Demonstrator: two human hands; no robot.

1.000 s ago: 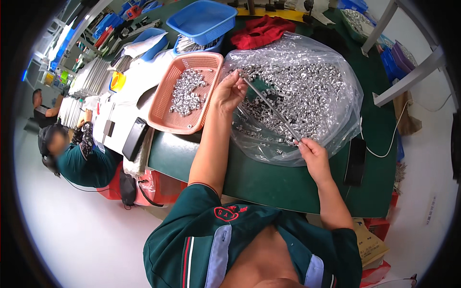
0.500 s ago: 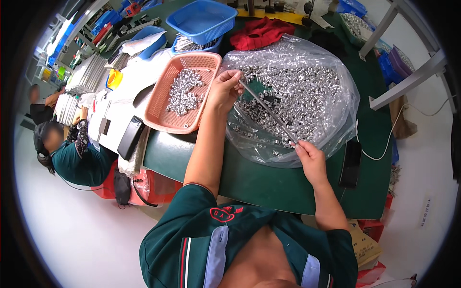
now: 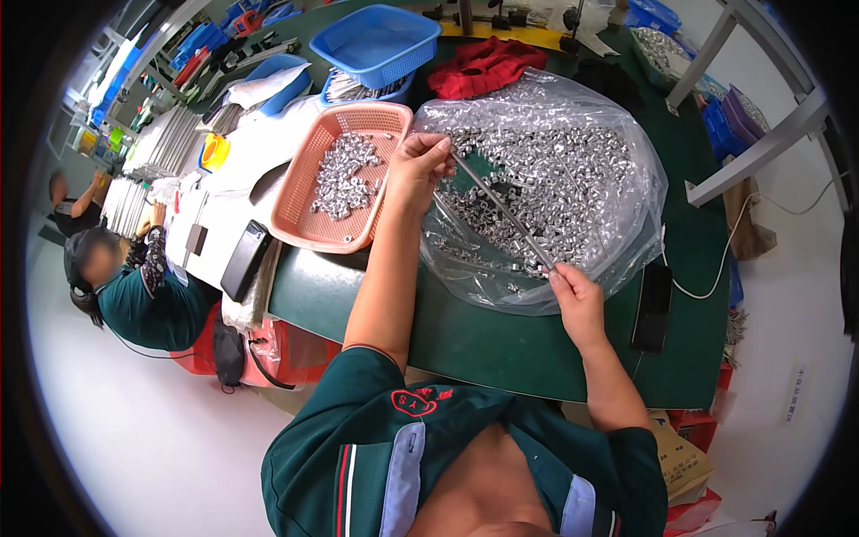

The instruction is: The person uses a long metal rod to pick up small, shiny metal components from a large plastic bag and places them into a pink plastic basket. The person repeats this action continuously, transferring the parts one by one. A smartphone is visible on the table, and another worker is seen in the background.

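A thin grey metal rod [image 3: 501, 209] slants between my two hands, above a pile of small silver metal pieces [image 3: 582, 183] on a clear plastic bag [image 3: 501, 300]. My left hand [image 3: 423, 168] pinches its upper left end. At the lower right end my right hand [image 3: 574, 294] grips it between thumb and fingers. Just left of my left hand stands a pink plastic basket [image 3: 291, 201], with more of the small silver pieces [image 3: 344, 179] inside. My fingers partly cover both rod ends.
Blue baskets [image 3: 376, 40] and a red cloth [image 3: 488, 67] lie at the back. A black phone [image 3: 652, 309] rests right of the bag; a black case [image 3: 245, 259] lies left. A metal table leg [image 3: 761, 148] rises at right. A co-worker [image 3: 148, 291] sits at the left.
My hands and the rod stay almost in place. At the far left, a person in the background has raised an arm.
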